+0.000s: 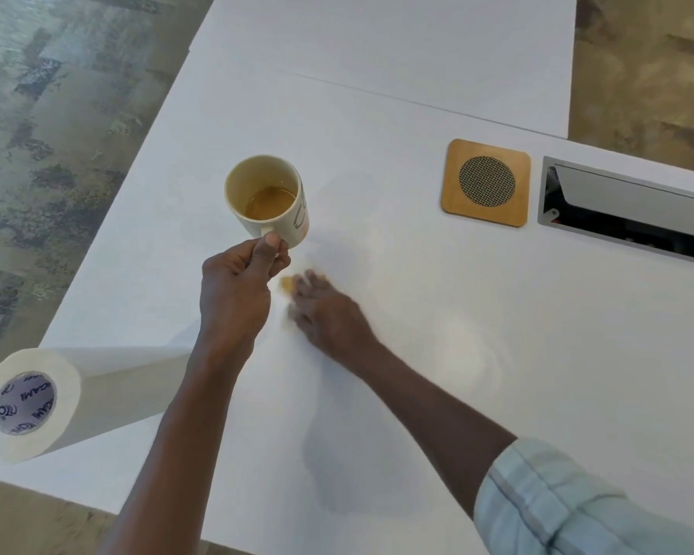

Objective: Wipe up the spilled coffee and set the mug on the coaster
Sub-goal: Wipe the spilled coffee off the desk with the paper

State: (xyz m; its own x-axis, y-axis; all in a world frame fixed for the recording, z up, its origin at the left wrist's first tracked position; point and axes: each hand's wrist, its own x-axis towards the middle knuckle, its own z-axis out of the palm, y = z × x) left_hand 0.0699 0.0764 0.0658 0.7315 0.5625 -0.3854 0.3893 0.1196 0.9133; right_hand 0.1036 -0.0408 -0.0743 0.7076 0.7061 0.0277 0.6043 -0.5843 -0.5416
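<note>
The left hand [239, 274] grasps the upright mug [266, 200] by its handle, mouth up, handle pointing toward the person. The blurred right hand [329, 314] presses a coffee-stained wad [287, 283] onto the desk [417, 354]; its grip I cannot tell.

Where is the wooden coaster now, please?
In the head view, the coaster lies flat on the white table, upper right, beside the metal cable hatch and apart from the mug.

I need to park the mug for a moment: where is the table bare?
Bare table lies between the mug and the coaster, and beyond both. The coaster top is free. It is crowded near the right hand, which wipes, and by the paper roll.
</note>
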